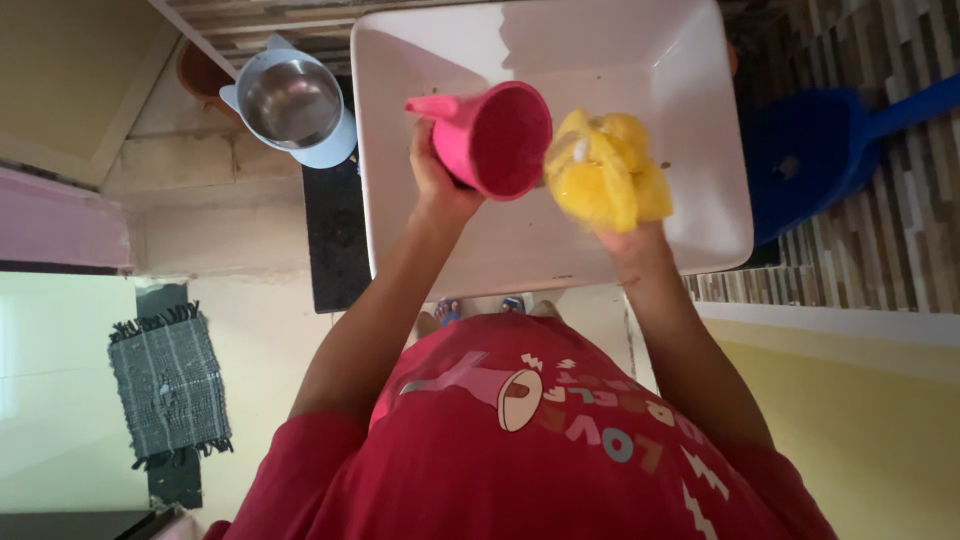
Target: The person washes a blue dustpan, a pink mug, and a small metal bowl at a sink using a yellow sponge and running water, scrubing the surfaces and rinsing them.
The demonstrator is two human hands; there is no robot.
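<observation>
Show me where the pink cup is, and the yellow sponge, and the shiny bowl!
pink cup (500, 140), head view, on its open mouth, held by the left hand.
yellow sponge (605, 170), head view, on its puffy middle, held by the right hand.
shiny bowl (290, 102), head view, on its metal inside.

The pink cup (495, 138) in the left hand (435, 175) looks like matt plastic — smooth outside, dull inside. At its three o'clock, the yellow sponge (605, 170) over the right hand (625, 240) is soft, crumpled and wet-looking. Under both, the white basin (700, 120) is glossy and smooth, like glazed ceramic. At ten o'clock sits a bowl (292, 100) with a shiny metal inside and a pale blue plastic shell. At eight o'clock, a grey woven mat (170, 385) — rough cloth, fringed.
</observation>
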